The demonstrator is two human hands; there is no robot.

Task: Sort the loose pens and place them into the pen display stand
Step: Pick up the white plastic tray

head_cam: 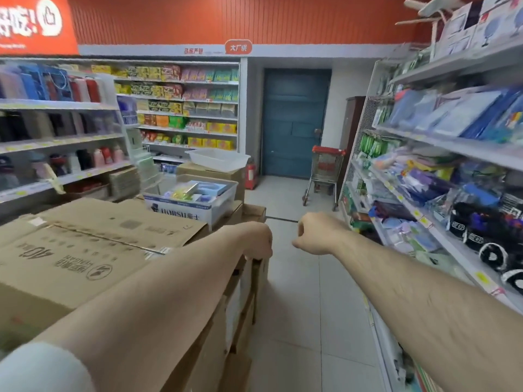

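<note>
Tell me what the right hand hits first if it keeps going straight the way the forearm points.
Probably nothing close: the right hand, loosely fisted, points down the open aisle floor. The red shopping cart by the blue door lies roughly ahead; depth is unclear.

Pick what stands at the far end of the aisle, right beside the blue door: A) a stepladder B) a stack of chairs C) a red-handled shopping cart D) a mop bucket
C: a shopping cart with a red handle and wire basket stands on the floor tiles just right of the blue door, near the end of the right-hand shelving.
</note>
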